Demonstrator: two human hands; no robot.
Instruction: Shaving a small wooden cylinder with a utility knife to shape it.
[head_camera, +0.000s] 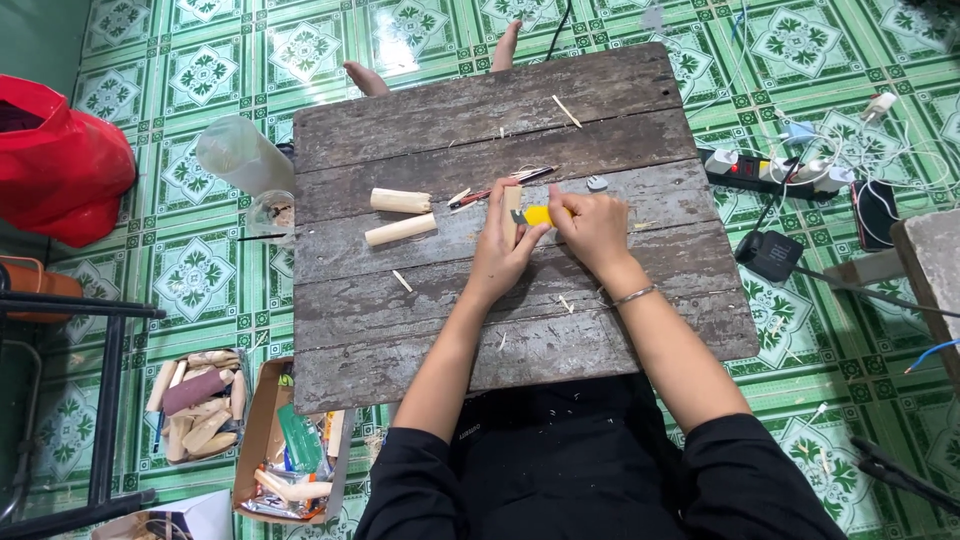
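A pale wood stick (512, 212) stands near mid-tabletop (520, 340), gripped by the left hand (500, 250); the right hand (592, 228) holds a yellow knife (538, 215) against it. Two sticks (401, 215) lie just left. Bare boards stretch toward the near edge.

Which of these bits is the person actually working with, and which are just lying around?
In use:
left hand holding a pale wooden stick
right hand with a yellow-handled cutter
wooden board as work surface

Lying about:
two wooden pieces
plastic bottle
red bag
power strip
cardboard box of oddments
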